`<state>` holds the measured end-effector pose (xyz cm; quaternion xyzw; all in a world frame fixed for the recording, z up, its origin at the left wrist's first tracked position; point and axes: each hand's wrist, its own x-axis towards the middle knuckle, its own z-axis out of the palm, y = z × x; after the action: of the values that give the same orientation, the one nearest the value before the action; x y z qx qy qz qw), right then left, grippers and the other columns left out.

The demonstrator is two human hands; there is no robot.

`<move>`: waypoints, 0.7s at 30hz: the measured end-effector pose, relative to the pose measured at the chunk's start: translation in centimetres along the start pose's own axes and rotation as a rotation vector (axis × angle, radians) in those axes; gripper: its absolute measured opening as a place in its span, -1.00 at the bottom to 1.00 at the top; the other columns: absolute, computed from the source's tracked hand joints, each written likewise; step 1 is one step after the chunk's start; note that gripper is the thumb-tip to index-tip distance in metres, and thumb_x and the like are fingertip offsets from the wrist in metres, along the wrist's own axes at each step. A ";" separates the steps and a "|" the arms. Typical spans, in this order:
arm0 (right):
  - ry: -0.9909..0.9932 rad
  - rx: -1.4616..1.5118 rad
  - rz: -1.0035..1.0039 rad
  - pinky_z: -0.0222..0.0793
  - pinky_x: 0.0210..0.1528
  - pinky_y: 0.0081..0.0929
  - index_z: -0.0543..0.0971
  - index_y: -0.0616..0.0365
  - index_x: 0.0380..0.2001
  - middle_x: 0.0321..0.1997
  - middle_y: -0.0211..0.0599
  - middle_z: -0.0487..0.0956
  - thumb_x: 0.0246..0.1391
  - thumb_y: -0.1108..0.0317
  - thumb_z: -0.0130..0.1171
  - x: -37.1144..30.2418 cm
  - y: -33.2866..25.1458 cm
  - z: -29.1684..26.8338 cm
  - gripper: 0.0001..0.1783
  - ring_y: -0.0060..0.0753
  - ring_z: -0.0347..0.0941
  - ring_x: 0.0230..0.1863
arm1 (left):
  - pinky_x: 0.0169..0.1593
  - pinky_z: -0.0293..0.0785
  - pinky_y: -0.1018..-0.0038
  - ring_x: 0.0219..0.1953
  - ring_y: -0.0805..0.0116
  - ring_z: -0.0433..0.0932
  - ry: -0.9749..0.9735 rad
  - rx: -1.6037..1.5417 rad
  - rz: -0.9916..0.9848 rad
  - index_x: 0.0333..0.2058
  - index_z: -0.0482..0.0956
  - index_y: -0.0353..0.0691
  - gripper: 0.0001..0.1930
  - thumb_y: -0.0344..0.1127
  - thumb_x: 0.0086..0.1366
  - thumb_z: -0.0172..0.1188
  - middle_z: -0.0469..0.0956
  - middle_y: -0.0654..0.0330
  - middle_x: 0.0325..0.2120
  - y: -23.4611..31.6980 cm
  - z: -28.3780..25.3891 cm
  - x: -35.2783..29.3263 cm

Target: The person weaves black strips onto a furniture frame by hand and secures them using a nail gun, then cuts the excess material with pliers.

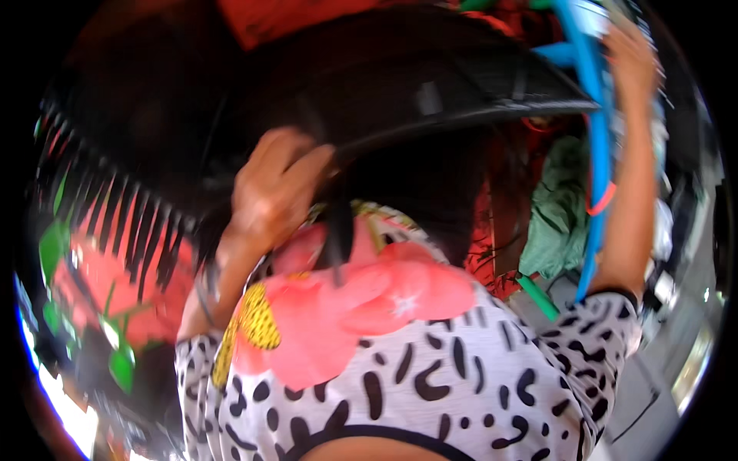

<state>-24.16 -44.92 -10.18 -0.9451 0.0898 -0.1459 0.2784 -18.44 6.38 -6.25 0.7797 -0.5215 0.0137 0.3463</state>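
A wide black sheet-like piece with a curved, slightly shiny edge stretches across in front of me. At its near edge is my left hand, fingers curled and closed, blurred by motion. A narrow black strip hangs just below those fingertips and appears pinched in them. Out at the far right, my right arm is stretched forward. My right hand is beside a blue tube-like frame and close to something white; its fingers are too smeared to read.
Many loose black strips fan out at the left over a red surface, with green leaves near them. A crumpled green cloth lies inside the blue frame. Grey floor shows at the lower right.
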 end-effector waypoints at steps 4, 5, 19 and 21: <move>0.275 -1.153 0.516 0.05 0.28 -0.17 0.37 0.14 0.15 0.20 0.09 0.33 -0.32 -0.48 0.09 -3.4 4.3 -17.0 0.08 0.06 0.18 0.27 | -0.27 0.48 0.27 -0.29 -0.03 0.48 0.014 -0.052 0.016 -0.29 0.56 -0.32 -0.63 -0.67 -0.20 0.20 0.46 -0.01 -0.37 -0.5 0.3 -0.5; 0.237 -1.055 0.626 0.03 0.28 -0.17 0.37 0.20 0.14 0.20 0.11 0.33 -0.40 -0.52 0.11 -3.3 2.9 -15.0 0.17 0.07 0.18 0.27 | -0.27 0.48 0.27 -0.29 -0.03 0.48 -0.001 -0.038 -0.026 -0.29 0.56 -0.32 -0.63 -0.67 -0.20 0.20 0.46 -0.01 -0.37 -0.5 0.0 -1.2; -0.220 -0.789 0.949 0.31 -0.46 -0.41 0.58 0.26 -0.50 -0.61 -0.30 0.53 -0.13 0.01 0.23 -4.0 11.6 -15.4 -0.56 -0.38 0.45 -0.57 | -0.26 0.48 0.31 -0.27 0.00 0.47 -0.023 -0.084 -0.130 -0.30 0.57 -0.30 -0.64 -0.66 -0.19 0.19 0.46 0.03 -0.35 -1.7 1.1 -1.9; -0.155 -0.807 0.843 0.35 -0.34 -0.26 0.58 0.28 -0.58 -0.66 -0.20 0.54 -0.18 -0.02 0.21 -4.2 10.8 -16.3 -0.52 -0.18 0.50 -0.53 | -0.25 0.48 0.31 -0.25 0.02 0.47 -0.017 -0.114 -0.148 -0.29 0.58 -0.29 -0.63 -0.66 -0.19 0.19 0.47 0.04 -0.33 -2.0 1.8 -1.9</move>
<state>-34.42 -60.93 -4.01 -0.8668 0.4858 0.0927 -0.0638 -18.28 7.32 -9.34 0.7954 -0.4652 -0.0483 0.3856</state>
